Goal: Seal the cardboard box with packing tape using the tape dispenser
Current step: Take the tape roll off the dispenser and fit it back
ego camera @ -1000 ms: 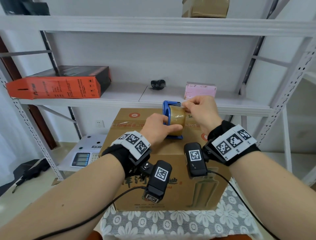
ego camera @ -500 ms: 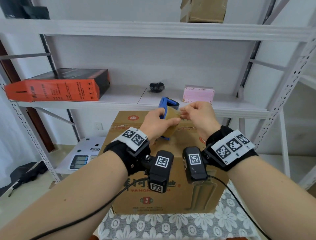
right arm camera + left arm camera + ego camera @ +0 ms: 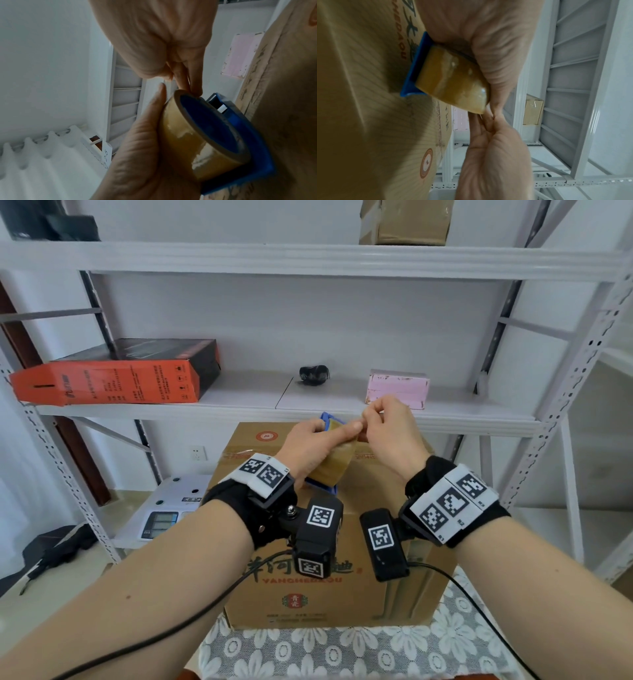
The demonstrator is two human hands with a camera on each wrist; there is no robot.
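A brown cardboard box [image 3: 329, 594] with red print stands on a lace-covered table [image 3: 342, 648]. My left hand [image 3: 318, 436] grips the blue tape dispenser [image 3: 323, 490], which carries a brown tape roll [image 3: 337, 465], tilted just above the box top. In the left wrist view the roll [image 3: 453, 83] sits in the blue frame [image 3: 412, 73] under my palm. My right hand [image 3: 368, 422] pinches at the roll's upper edge; in the right wrist view its fingertips [image 3: 195, 90] meet the rim of the roll [image 3: 188, 135]. Whether a loose tape end lies between them is hidden.
A white metal shelf [image 3: 342, 405] runs right behind the box, holding an orange-and-black carton [image 3: 120, 378], a small black object [image 3: 313, 374] and a pink box [image 3: 397, 388]. A digital scale [image 3: 168, 511] sits low at left. Shelf uprights [image 3: 561, 422] stand at right.
Both hands have risen a little above the box top. The left hand has tipped the dispenser over to a slant, and the right hand has kept picking at the roll's upper edge.
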